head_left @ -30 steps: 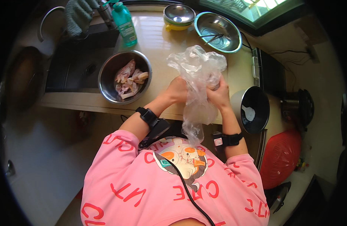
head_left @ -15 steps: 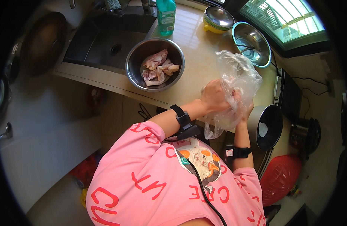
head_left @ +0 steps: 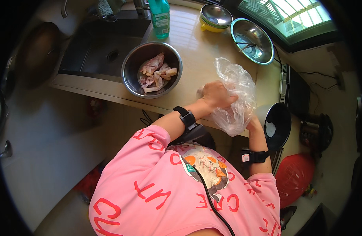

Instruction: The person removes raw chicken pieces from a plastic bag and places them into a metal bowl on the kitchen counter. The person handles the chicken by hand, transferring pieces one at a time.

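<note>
Crumpled and clear, a plastic bag (head_left: 238,90) is bunched up over the counter in front of me. My left hand (head_left: 217,94) is closed, its fingers gripping the bag's left side. A small pale bit shows beside that hand, too unclear to name. My right hand (head_left: 252,121) is at the bag's lower right, mostly covered by the plastic, so its fingers do not show. To the left of my hands stands a steel bowl (head_left: 127,74) with several pieces of raw chicken (head_left: 155,72) in it.
A sink (head_left: 106,43) lies at the left, with a green bottle (head_left: 160,19) beside it. At the back are stacked bowls (head_left: 216,15) and a wide steel basin (head_left: 253,41) with a dark utensil inside. A black-lined pot (head_left: 279,126) stands right of my right forearm.
The bag has been lowered and gathered closer to the counter, its loose lower end drawn up. My left hand still grips it, while my right hand has slipped further behind the plastic.
</note>
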Tool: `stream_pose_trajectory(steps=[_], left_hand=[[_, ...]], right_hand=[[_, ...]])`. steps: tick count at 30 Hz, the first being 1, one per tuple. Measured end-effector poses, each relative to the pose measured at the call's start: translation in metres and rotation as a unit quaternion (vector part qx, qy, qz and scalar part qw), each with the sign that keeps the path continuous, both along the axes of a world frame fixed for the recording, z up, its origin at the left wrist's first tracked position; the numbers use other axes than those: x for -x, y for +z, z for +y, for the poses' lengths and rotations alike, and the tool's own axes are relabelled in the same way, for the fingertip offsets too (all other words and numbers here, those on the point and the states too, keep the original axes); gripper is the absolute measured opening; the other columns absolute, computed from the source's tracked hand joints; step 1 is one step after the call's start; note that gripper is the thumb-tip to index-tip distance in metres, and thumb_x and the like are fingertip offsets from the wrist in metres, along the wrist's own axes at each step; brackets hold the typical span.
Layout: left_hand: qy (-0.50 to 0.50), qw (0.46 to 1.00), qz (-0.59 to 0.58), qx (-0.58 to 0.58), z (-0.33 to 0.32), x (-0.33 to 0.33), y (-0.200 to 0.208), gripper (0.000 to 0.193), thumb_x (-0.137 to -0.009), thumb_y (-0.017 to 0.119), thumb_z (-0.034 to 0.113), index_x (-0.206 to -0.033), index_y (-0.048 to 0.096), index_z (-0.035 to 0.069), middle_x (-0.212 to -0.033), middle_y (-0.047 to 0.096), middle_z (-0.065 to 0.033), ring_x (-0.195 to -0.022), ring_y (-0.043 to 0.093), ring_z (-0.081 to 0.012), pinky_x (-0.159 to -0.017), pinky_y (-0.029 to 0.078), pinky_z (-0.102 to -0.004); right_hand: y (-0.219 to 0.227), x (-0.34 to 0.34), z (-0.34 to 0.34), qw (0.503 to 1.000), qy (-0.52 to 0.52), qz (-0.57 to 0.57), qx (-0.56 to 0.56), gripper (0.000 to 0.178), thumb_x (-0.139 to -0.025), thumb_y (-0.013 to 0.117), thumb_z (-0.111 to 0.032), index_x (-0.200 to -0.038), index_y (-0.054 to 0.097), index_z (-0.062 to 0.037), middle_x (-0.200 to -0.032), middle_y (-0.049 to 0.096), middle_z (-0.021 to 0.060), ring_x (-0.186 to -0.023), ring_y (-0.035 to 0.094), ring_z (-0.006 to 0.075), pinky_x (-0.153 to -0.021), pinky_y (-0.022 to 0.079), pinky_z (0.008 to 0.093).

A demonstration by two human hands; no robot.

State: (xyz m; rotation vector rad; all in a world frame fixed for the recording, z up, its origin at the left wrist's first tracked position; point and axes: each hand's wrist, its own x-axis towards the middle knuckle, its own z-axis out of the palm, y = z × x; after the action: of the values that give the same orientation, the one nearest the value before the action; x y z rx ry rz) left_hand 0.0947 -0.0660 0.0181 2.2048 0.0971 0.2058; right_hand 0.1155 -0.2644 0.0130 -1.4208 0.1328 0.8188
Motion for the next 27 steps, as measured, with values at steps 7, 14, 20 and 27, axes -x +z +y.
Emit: stream_pose_trajectory(steps=[7, 14, 20, 27], left_hand=[[-0.033, 0.997, -0.066, 0.003, 0.005, 0.000, -0.026, 0.044, -0.066, 0.068, 0.047, -0.094, 0.073, 0.013, -0.079, 0.069, -0.0147, -0.069, 0.067, -0.0333, -0.067, 0.055, -0.0407], [-0.080, 0.975, -0.192, 0.082, 0.015, 0.006, -0.032, 0.039, -0.064, 0.076, 0.025, -0.099, 0.070, 0.010, -0.094, 0.069, -0.0105, -0.086, 0.065, -0.0298, -0.078, 0.052, -0.0395], [-0.103, 0.968, -0.195, 0.118, 0.018, 0.004, -0.034, 0.032, -0.070, 0.076, 0.023, -0.098, 0.070, 0.009, -0.092, 0.069, -0.0104, -0.084, 0.066, -0.0288, -0.078, 0.052, -0.0370], [-0.127, 0.962, -0.205, 0.129, 0.021, -0.001, -0.035, 0.023, -0.076, 0.072, 0.019, -0.096, 0.070, 0.008, -0.091, 0.070, -0.0106, -0.082, 0.066, -0.0270, -0.075, 0.052, -0.0364]], right_hand=[[0.015, 0.015, -0.001, 0.995, 0.095, -0.038, 0.006, 0.055, -0.076, 0.077, -0.016, -0.123, 0.055, -0.0015, -0.111, 0.062, 0.0069, -0.094, 0.060, 0.0158, -0.078, 0.051, 0.0315], [0.047, 0.015, 0.014, 0.983, 0.166, -0.046, 0.058, 0.061, -0.067, 0.080, -0.009, -0.122, 0.055, -0.0018, -0.108, 0.062, 0.0045, -0.096, 0.057, 0.0128, -0.082, 0.050, 0.0310], [0.056, 0.010, 0.024, 0.973, 0.198, -0.075, 0.088, 0.056, -0.068, 0.079, -0.009, -0.118, 0.056, -0.0004, -0.096, 0.063, 0.0047, -0.085, 0.060, 0.0132, -0.073, 0.052, 0.0309], [0.058, 0.007, 0.026, 0.978, 0.201, -0.061, 0.017, 0.046, -0.070, 0.078, -0.007, -0.110, 0.057, 0.0007, -0.083, 0.062, 0.0054, -0.071, 0.060, 0.0128, -0.061, 0.052, 0.0300]])
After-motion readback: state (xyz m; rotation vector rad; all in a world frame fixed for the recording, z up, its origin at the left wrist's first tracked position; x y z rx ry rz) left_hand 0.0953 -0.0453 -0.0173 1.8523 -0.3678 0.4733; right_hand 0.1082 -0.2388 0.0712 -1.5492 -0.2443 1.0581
